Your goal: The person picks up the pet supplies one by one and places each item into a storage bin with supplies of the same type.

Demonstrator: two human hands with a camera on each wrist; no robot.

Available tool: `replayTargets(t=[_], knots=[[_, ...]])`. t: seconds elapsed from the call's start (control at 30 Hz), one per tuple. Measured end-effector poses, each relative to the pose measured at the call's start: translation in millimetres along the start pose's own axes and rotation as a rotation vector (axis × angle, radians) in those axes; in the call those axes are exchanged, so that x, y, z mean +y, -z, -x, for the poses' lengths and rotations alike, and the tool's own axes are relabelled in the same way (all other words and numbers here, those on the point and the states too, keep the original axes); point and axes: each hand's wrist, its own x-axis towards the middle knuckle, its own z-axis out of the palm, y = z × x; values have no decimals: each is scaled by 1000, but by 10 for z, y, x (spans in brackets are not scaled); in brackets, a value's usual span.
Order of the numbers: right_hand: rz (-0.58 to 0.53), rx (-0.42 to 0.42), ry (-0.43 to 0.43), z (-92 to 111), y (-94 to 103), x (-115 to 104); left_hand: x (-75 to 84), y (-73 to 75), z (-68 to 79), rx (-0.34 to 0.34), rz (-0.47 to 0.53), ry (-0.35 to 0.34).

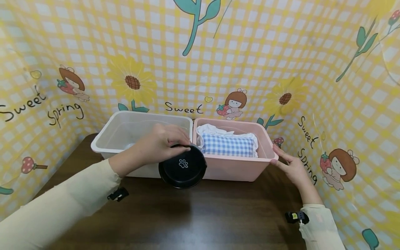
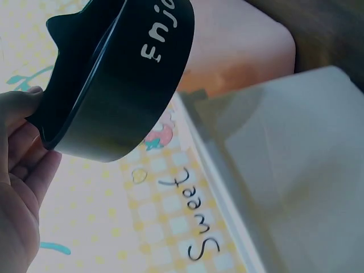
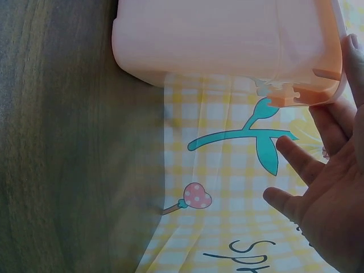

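My left hand pinches the rim of a black pet bowl between thumb and fingers. The bowl is tipped on its side in front of where the two bins meet, a white paw print facing me. In the left wrist view the bowl shows an ear-shaped point on its rim and white lettering on its wall. At the far right, my right hand grips the front right corner of the pink bin by its rim. Inside that bin lies a small blue-and-white checked cushion with white ruffles.
A white bin stands left of the pink one, side by side on the dark wooden table. Yellow checked cloth with flowers and cartoon figures hangs behind and along both sides.
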Motion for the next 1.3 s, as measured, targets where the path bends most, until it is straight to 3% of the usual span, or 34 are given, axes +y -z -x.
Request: replayTargets(t=[0.3,0.67,1.03,1.3], knots=[[25,-4,-17,-97,-11,284,-100,253,-34,40,-60,-14],[25,-2,-17,-89,-18,293,-224,555,-50,53,-159,-10],[36,-2,-25,-71,-27,264,-357,788,-14,22,-233,0],[46,6,-4,-79,-31,285,-491,966,30,3,-300,67]])
